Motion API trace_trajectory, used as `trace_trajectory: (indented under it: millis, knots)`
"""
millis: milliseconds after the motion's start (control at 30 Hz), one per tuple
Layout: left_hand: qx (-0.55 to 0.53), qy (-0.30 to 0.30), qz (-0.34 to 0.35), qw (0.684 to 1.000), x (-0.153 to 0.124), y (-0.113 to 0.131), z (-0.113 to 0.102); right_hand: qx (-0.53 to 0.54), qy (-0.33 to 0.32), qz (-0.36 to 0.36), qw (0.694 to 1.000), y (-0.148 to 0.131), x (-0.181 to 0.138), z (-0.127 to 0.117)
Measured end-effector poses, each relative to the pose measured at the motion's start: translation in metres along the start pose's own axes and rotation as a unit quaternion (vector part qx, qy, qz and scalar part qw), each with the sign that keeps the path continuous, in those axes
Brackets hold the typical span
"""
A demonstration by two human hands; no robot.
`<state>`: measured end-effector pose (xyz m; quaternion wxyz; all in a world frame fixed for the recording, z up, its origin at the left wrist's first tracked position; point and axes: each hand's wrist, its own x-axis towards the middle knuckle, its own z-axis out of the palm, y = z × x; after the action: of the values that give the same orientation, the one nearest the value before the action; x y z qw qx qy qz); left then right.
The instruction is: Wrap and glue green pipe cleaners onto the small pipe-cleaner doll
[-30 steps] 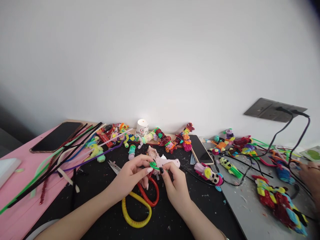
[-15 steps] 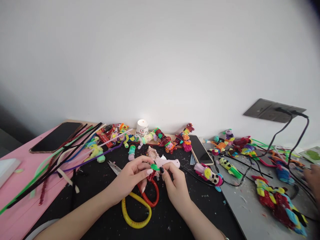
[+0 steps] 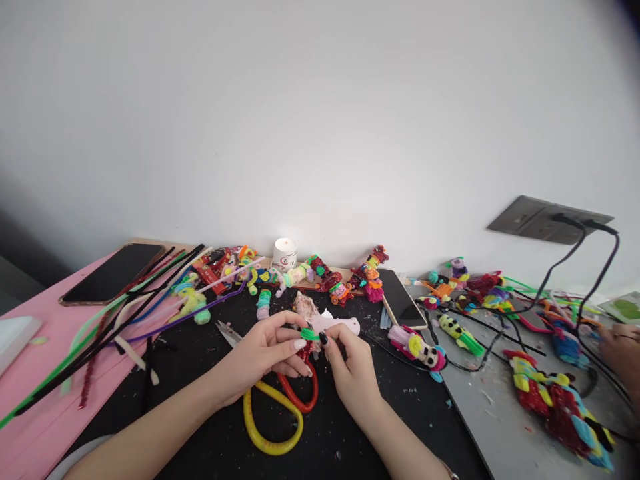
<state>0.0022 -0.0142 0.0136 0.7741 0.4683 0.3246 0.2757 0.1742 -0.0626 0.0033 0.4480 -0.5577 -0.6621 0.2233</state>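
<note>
Between my two hands is a small bent piece of green pipe cleaner [image 3: 311,335]. My left hand [image 3: 273,350] pinches it from the left with thumb and forefinger. On the other side, thumb and forefinger of my right hand [image 3: 347,360] close on its right end. Scissors [image 3: 273,448] with one yellow and one red handle loop lie beneath my left hand, their blades pointing up and left. Behind my fingers rests a pale pink glue gun [image 3: 345,325], partly hidden, its nozzle area stained. Some red tinsel shows just below the green piece.
Loose pipe cleaners [image 3: 125,313] spread over the pink board [image 3: 40,427] at left, near a dark phone [image 3: 113,273]. A paper cup [image 3: 285,255] stands by the wall. Pipe-cleaner figures [image 3: 423,350] and a second phone [image 3: 400,300] lie rightward, with black cables [image 3: 600,280]. Another person's hand [image 3: 623,353] is far right.
The green pipe cleaner has tilted slightly between my fingers, and my left hand's lower fingers have shifted a little. The other person's hand at far right has moved slightly further into view.
</note>
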Motion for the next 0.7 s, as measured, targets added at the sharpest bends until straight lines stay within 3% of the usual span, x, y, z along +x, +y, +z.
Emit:
trace_trajectory:
  millis: [700]
  knots:
    - [0.047,0.011,0.027,0.998,0.0007,-0.0006,-0.0009,-0.024,0.002,-0.013,1.0,0.0007,-0.0004,-0.0008]
